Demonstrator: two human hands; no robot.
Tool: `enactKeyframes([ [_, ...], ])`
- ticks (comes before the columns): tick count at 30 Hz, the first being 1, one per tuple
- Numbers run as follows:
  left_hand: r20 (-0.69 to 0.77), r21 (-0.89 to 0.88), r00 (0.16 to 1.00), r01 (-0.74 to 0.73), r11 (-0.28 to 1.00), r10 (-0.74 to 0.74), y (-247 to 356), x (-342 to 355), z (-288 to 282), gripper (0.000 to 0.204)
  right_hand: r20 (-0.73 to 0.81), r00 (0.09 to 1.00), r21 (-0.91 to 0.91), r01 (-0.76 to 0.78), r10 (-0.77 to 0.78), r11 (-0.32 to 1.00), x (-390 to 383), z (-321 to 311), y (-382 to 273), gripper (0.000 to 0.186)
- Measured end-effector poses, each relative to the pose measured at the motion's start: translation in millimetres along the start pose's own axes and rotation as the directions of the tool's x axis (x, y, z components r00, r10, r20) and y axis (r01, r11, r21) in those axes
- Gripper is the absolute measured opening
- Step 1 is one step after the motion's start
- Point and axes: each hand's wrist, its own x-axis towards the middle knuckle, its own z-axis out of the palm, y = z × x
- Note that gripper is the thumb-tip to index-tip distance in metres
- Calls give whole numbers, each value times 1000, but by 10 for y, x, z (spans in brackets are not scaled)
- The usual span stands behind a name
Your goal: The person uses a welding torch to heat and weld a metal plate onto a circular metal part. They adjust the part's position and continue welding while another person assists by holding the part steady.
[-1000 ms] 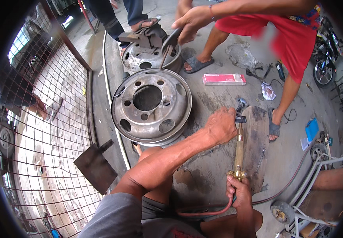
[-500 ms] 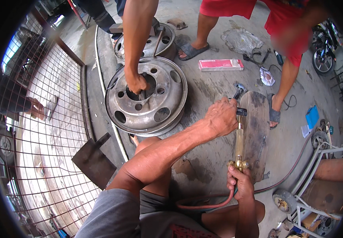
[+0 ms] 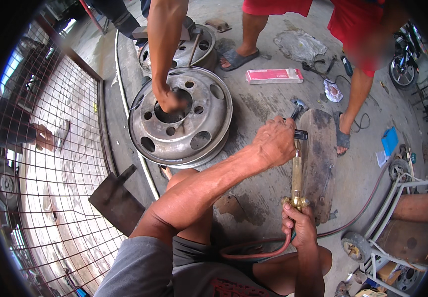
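Observation:
My right hand [image 3: 298,222] grips the valve end of a brass torch [image 3: 297,173], with red hose [image 3: 256,253] curving from below it. My left hand [image 3: 278,141] is closed on a dark metal tool [image 3: 300,134] at the torch's upper end, whose finer detail is hidden by the fingers. A long stained plank [image 3: 320,163] lies just right of the torch. Ahead of me sits a bare steel wheel [image 3: 196,119], with a co-worker's hand [image 3: 169,101] reaching into its centre hole beside a metal rod.
A second wheel [image 3: 204,54] sits behind. Wire mesh [image 3: 55,173] and a dark plate [image 3: 112,203] are at left. Two people stand ahead, one in sandals [image 3: 238,59]. A pink box [image 3: 273,76] lies on the floor; a wheeled metal frame [image 3: 377,232] is at right.
The co-worker's hand has come down from above the rear wheel into the front wheel's centre. The view has shifted slightly; my hands keep their grips.

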Motion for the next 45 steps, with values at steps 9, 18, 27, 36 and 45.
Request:
enactKeyframes([
  [9,44,-13,999,13,1000,-13,-28,16,-35,49,17,1000,32,10,-11,999,3,-8,32,18],
  [18,-15,-41,1000,12,999,-13,-7,-7,-51,52,-7,999,39,39,-39,998,-7,-33,53,19],
  [27,-21,-50,1000,-6,999,5,-5,-46,-102,34,3,1000,14,29,-29,999,-13,-4,54,18],
  [36,-18,-40,1000,-19,999,18,4,-22,-65,35,2,1000,20,30,-30,999,-32,7,27,18],
  [45,-54,-56,998,18,998,-21,-29,17,5,37,-2,1000,-2,17,-17,1000,-11,-68,104,17],
])
